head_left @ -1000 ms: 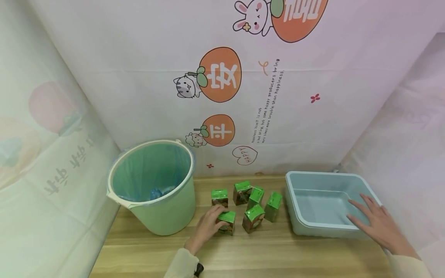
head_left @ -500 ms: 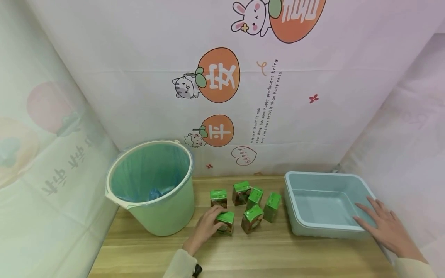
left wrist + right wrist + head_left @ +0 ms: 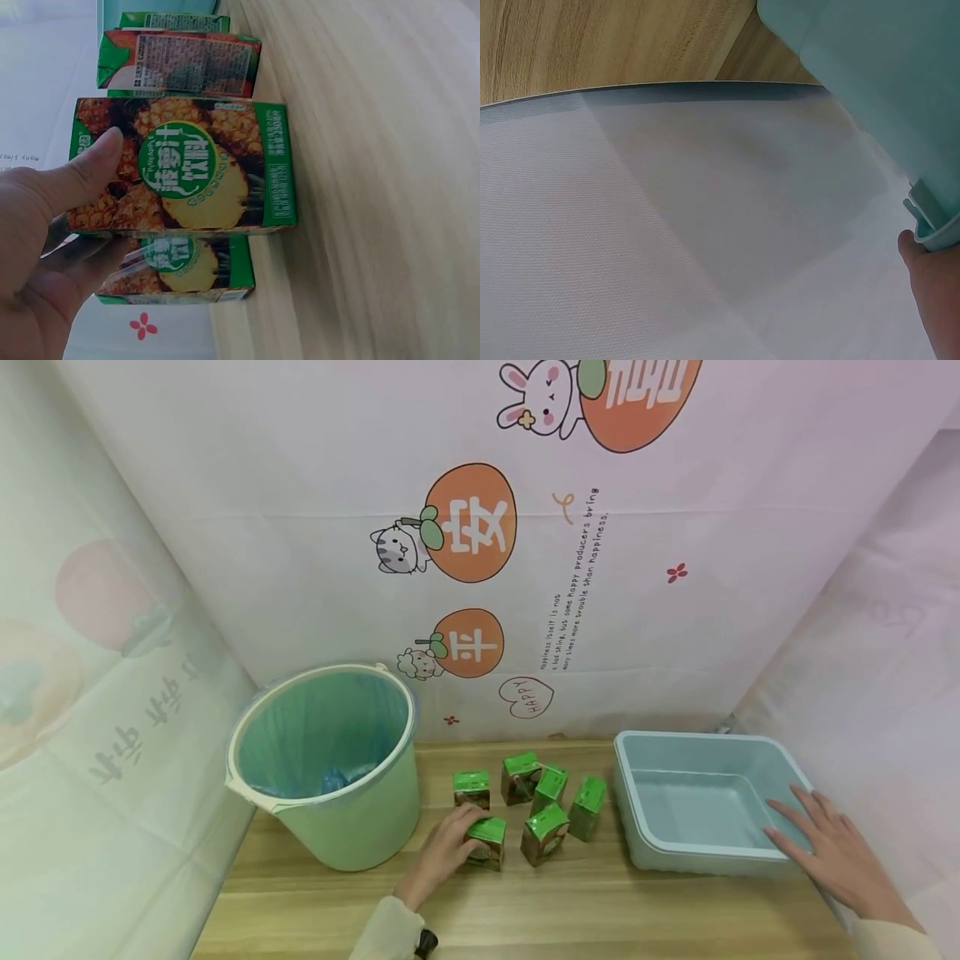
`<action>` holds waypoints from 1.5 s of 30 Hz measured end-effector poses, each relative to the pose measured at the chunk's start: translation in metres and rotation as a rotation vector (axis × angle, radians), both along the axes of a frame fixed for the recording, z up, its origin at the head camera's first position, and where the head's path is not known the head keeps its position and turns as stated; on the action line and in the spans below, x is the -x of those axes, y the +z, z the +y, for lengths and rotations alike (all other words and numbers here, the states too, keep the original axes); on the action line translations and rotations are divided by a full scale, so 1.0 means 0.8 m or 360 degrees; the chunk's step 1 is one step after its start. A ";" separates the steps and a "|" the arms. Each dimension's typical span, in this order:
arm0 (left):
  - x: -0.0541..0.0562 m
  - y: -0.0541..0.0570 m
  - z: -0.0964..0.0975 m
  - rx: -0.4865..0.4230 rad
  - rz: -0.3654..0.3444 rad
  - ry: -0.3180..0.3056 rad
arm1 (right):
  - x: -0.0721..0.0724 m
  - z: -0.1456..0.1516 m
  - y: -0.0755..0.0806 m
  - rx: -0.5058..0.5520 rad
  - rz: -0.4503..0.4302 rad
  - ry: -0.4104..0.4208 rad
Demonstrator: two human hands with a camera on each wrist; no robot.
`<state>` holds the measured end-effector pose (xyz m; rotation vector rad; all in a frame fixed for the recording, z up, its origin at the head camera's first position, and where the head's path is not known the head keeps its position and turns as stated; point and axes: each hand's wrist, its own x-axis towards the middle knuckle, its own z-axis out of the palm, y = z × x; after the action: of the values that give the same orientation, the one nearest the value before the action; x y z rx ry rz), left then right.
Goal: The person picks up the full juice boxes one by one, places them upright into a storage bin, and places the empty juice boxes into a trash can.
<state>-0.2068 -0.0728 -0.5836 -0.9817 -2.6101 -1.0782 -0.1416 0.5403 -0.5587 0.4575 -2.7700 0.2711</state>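
My left hand grips a green-topped pineapple juice carton that stands on the wooden table. In the left wrist view its thumb presses on the printed front and the other fingers go behind the carton. A second pineapple juice carton is close behind the held one. My right hand lies over the right rim of a light blue plastic bin, fingers straight and spread. In the right wrist view its thumb shows at the rim of that bin, with most of the hand out of frame.
Several more juice cartons stand close together between the left hand and the bin. A pale green bucket with a thin liner and something blue inside stands at the left. Printed white cloth walls enclose the table.
My right hand has moved a little right, toward the outer rim of the bin, and then stayed there. The left hand and the cartons hold their places.
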 end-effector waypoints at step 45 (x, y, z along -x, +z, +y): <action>0.007 0.154 0.070 -0.0052 0.0135 0.0045 | -0.005 -0.004 0.001 -0.0045 0.0146 0.0096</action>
<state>-0.2126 -0.0169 -0.4606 -0.9588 -2.5232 -1.0458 -0.1372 0.5368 -0.5577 0.5471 -2.6773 0.2197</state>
